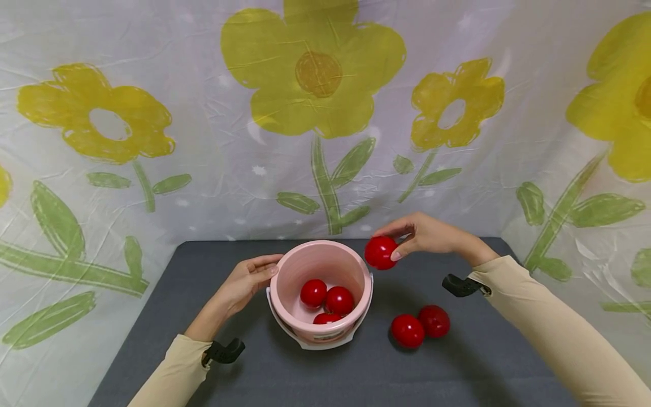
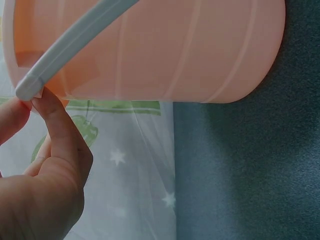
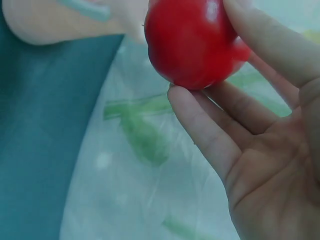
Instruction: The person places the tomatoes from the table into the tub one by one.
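A pink bucket (image 1: 290, 282) with a pale handle (image 2: 75, 47) stands upright on the table, its mouth facing me. Inside it lie three red tomatoes (image 1: 338, 301), the nearest partly hidden by the rim. My left hand (image 1: 246, 284) pinches the bucket's rim at the left, close to the handle's end. Just right of the rim and above the table, my right hand (image 1: 424, 233) holds another tomato (image 3: 192, 42) between thumb and fingertips. Two more tomatoes (image 1: 408, 331) sit side by side on the table, to the right of the bucket.
The dark grey table (image 1: 244, 373) runs back to a pale curtain (image 1: 218, 186) printed with yellow flowers, which also hangs at both sides. A black wrist strap mount (image 1: 226, 351) sits on the left wrist, another (image 1: 461, 285) on the right.
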`<act>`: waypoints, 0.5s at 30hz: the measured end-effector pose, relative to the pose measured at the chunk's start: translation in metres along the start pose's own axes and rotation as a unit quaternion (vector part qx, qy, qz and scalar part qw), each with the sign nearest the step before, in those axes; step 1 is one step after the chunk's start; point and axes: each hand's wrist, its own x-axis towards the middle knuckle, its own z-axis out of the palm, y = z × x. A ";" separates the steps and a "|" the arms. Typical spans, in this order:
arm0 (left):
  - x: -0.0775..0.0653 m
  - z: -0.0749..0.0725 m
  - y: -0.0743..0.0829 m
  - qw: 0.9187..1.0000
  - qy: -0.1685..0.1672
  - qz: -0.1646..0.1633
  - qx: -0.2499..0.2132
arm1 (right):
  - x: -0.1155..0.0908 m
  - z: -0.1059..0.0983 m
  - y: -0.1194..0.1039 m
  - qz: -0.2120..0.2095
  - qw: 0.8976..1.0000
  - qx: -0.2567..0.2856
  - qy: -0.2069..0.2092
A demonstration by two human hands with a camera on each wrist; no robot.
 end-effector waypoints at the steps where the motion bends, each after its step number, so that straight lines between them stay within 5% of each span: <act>1: 0.000 0.000 0.000 1.000 0.000 0.000 0.000 | 0.003 0.000 -0.004 -0.004 1.000 -0.004 -0.002; 15: -0.001 0.000 -0.001 1.000 0.002 0.001 -0.009 | 0.058 0.017 -0.044 -0.049 0.995 -0.046 -0.074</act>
